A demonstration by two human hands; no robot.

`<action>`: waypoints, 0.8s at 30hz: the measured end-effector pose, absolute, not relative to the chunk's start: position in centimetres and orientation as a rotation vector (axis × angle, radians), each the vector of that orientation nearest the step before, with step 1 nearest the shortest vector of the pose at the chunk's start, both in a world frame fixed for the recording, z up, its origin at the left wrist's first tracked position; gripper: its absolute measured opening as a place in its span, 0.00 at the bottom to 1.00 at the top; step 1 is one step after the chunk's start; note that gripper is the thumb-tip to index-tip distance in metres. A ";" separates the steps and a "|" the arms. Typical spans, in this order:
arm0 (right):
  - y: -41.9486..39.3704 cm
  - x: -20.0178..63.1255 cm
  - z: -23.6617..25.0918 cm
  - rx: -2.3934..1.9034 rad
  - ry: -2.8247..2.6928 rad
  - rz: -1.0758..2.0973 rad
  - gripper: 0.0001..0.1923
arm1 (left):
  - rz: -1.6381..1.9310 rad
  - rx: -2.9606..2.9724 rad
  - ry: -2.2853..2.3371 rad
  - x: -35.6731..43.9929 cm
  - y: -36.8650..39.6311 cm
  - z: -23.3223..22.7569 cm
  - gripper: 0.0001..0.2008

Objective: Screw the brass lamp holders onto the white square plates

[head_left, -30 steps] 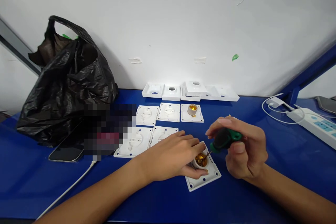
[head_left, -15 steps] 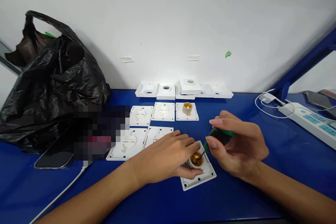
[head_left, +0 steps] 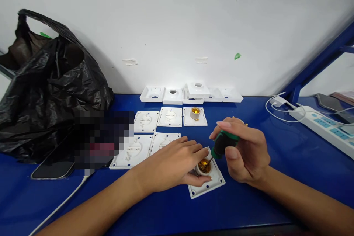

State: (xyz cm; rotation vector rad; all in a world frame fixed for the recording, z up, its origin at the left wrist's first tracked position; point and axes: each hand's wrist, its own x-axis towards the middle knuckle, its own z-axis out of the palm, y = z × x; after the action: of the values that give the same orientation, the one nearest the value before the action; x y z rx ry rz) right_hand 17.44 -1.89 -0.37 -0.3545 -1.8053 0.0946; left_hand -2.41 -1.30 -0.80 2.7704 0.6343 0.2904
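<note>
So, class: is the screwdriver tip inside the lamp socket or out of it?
Inside: the screwdriver shaft angles down into the brass-lined lamp socket, steadied by the left hand.

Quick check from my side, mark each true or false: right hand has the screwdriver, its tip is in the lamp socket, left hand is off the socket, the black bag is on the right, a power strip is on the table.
1. The right hand holds the screwdriver. True.
2. Its tip sits in the lamp socket. True.
3. The left hand is off the socket. False: it grips it.
4. The black bag is on the right. False: on the left.
5. A power strip lies on the table. True.
</note>
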 end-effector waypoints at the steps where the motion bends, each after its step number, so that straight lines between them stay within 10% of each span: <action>1: -1.9 17.5 -0.4 -0.348 -1.804 0.100 0.25 | 0.290 2.765 0.627 -2.4 -1.2 -0.8 0.17; 24: -2.6 17.2 -0.6 -0.320 -1.792 0.338 0.26 | 0.229 2.482 0.540 -2.2 -0.5 -0.7 0.12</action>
State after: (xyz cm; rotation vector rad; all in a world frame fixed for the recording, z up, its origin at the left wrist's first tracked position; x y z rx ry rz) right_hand 17.18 -2.60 -0.55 -0.3197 -1.7922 0.3385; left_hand -2.18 -0.49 -0.70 2.4817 0.5401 0.2294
